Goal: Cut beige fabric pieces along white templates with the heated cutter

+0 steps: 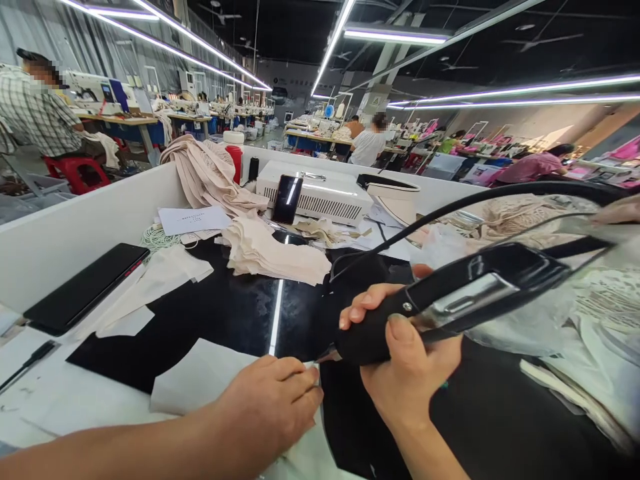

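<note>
My right hand (pixel 405 360) is wrapped around a black hand-held tool (pixel 450 300) with a metal lever and a black cable that arcs up to the right. The tool's tip points down-left at a white fabric piece (pixel 200 377) on the glossy black work surface (pixel 235 313). My left hand (pixel 273 400) lies on that white piece, fingers curled and pinching its edge right at the tool's tip. A black fabric (pixel 475 420) lies under my right wrist.
A black phone (pixel 85 287) leans on the white partition (pixel 60 233) at left. Beige fabric piles (pixel 270 253), a white machine box (pixel 320 190), a second phone (pixel 287 198) and paper lie behind. Lace fabric (pixel 590 300) fills the right. Other workers sit at far tables.
</note>
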`<state>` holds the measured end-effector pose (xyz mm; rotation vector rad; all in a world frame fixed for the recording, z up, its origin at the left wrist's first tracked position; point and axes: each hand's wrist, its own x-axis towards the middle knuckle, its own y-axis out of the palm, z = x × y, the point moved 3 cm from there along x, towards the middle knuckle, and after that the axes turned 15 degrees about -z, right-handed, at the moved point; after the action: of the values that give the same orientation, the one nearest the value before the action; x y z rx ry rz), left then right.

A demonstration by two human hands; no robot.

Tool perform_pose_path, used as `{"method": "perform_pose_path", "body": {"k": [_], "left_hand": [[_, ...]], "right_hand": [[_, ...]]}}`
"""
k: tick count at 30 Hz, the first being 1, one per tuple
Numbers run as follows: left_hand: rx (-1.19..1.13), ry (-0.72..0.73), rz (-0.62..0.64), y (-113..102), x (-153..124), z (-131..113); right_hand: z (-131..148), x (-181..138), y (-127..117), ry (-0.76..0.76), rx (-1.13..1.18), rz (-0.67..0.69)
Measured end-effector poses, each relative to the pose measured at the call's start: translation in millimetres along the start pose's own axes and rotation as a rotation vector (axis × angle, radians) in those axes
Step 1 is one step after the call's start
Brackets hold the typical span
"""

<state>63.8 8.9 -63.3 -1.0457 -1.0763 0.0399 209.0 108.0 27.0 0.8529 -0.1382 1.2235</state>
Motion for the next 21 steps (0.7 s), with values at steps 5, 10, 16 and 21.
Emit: {"method": "perform_pose_path", "body": {"k": [5,10,16,21], "left_hand": [[-0.005,-0.009,-0.037,-2.0,-1.6,2.5],[-0.022,0.017,-0.069,-5.0,-2.6,5.4],[-0.038,0.026,-0.08,-14.8,-3.1,8.9],[-0.043,0.045,-0.014,-15.6,-4.9,11.0]], "right_hand": [[-4.2,-2.6,-0.4,0.022,-0.033,-0.017],[-4.2,-4.7,3.3,0.05,0.021,-0.018],[-2.5,-10.2,12.8,0.046,0.052,0.059],[-3.4,-12.3,14.1,0.033,0.08,0.068]]}}
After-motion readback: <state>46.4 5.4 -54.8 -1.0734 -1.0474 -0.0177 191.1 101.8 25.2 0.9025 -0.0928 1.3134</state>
